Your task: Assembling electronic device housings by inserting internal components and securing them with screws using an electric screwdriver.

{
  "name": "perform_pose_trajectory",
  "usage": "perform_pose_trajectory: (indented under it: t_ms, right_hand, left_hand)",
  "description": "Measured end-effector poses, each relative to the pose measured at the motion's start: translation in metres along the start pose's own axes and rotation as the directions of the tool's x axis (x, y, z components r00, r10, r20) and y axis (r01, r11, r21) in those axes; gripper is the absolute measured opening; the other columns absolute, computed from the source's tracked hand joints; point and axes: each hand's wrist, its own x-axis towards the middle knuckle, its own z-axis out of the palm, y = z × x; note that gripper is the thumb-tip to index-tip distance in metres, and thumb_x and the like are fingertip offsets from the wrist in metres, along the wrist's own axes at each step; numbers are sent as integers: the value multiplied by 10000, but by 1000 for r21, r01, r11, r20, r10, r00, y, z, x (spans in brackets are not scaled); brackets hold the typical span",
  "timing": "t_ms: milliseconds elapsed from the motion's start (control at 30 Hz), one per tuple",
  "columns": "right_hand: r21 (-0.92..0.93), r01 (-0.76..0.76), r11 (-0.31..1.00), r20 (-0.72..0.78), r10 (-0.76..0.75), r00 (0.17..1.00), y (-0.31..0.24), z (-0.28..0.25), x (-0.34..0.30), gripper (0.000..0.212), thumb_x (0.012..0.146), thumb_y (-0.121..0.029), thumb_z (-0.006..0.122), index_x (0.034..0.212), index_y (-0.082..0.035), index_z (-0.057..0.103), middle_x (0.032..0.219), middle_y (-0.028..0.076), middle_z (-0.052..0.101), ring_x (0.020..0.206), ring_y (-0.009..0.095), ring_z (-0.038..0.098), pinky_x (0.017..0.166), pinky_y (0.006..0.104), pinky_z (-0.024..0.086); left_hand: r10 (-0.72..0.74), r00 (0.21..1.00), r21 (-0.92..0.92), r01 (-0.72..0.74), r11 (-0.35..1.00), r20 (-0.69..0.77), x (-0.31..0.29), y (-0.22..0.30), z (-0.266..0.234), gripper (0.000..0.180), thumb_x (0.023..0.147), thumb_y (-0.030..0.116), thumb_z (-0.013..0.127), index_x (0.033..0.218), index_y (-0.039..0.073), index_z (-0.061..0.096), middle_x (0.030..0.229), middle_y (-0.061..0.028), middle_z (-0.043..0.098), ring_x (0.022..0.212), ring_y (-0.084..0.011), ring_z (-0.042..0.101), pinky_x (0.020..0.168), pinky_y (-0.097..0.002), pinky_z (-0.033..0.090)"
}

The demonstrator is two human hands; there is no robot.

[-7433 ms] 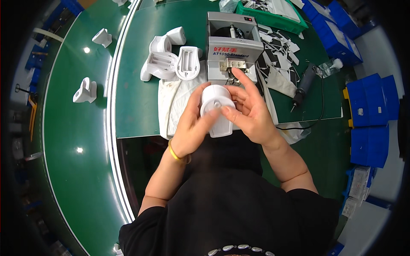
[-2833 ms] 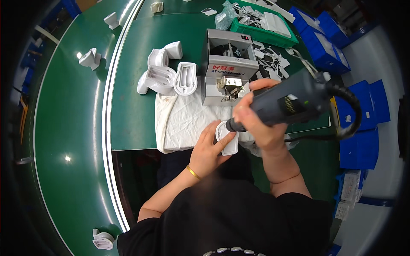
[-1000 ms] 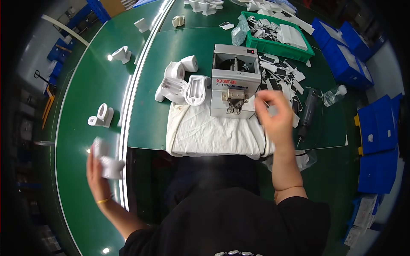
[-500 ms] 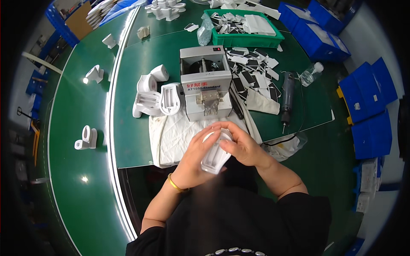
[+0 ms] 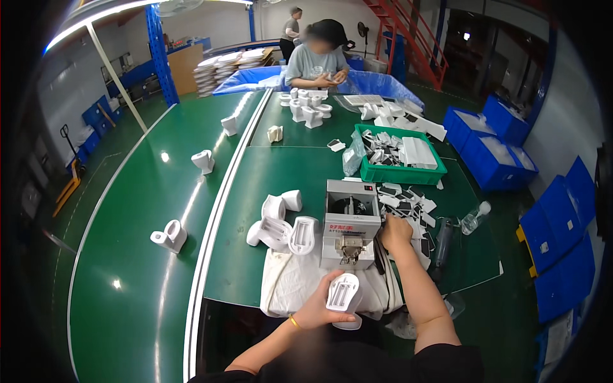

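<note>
At lower centre a housing (image 5: 343, 295) sits in the left hand (image 5: 319, 306), before the machine (image 5: 350, 220); other housings (image 5: 274, 232) stand left of that, the tray (image 5: 397, 174) behind it, the driver (image 5: 443, 244) over at right, near the bottle (image 5: 473, 220).

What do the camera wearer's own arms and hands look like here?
The left hand and right hand are gloveless. A slim yellow bangle circles the left wrist; none shows on the right. A black sleeve covers the upper right arm.

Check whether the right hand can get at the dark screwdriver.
Probably yes: the right hand is beside the silver machine, the dark screwdriver lies further right, and only flat loose pieces appear between them.
</note>
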Motion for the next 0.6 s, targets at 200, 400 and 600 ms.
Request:
perform_pose_trajectory:
  t_ms: [200,400,600]
  right_hand:
    - [-91,123,988,-111,-133,985,3,4,5,354,804,-78,585,1149,-131,644,861,123,687,954,321,617,762,449,488]
    - [332,44,942,-205,26,978,14,-36,-11,374,837,12,526,1189,-99,587,996,193,649,944,412,595,795,487,476]
    - [888,152,434,-215,101,971,-10,-97,-84,153,923,-35,613,1075,-19,614,949,-21,632,806,32,535,701,198,428]
  left_hand:
    - [-10,1000,28,10,1000,-2,0,-4,2,1139,644,235,908,1502,29,188,1412,-148,388,1330,-241,365,1110,-335,278]
    - [-35,999,63,37,997,-28,-5,-8,0,1227,664,241,902,1527,19,58,1440,-181,359,1340,-251,344,1118,-339,270]
    - [-76,995,-288,93,953,72,-1,-15,3,1088,679,-86,803,1522,111,144,1349,-60,432,1202,-156,478,976,-337,467]
